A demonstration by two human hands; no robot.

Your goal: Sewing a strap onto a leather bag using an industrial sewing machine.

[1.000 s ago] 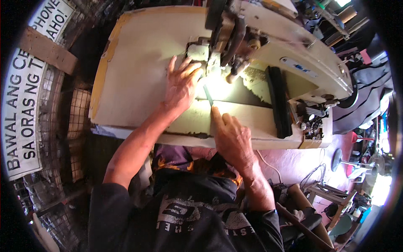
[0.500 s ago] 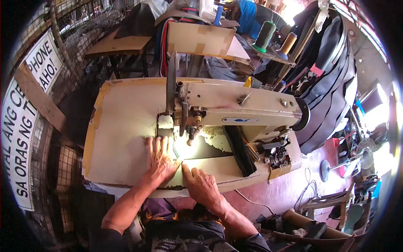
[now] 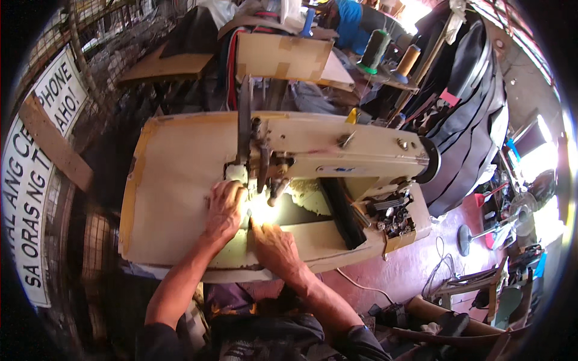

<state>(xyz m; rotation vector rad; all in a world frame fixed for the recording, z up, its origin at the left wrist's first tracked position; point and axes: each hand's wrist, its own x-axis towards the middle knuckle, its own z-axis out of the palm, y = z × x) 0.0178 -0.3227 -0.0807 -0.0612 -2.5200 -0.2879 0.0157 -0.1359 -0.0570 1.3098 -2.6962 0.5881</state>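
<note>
A beige sewing machine (image 3: 343,144) stands on the worktable, its lamp shining brightly on the needle area. My left hand (image 3: 225,210) is left of the presser foot, back upward, fingers bent down and together; what lies beneath them is hidden. My right hand (image 3: 276,245) lies close by, in front of the needle, with curled fingers. Its thumb and index side press at the edge of a small grey strip (image 3: 248,218) between the hands. Glare hides the fingertips, so I cannot make out what they grip.
A long black piece (image 3: 342,213) lies under the machine's arm. Beside it, a small cardboard tray (image 3: 397,225) holds metal parts. Thread cones (image 3: 374,51) stand behind, near hanging dark sheets (image 3: 463,120). A cardboard panel (image 3: 283,57) rises at the back. A fan (image 3: 522,210) stands right.
My left hand has moved slightly up toward the presser foot, its flat, spread fingers now bent. My right hand has shifted a little left and forward, toward the needle.
</note>
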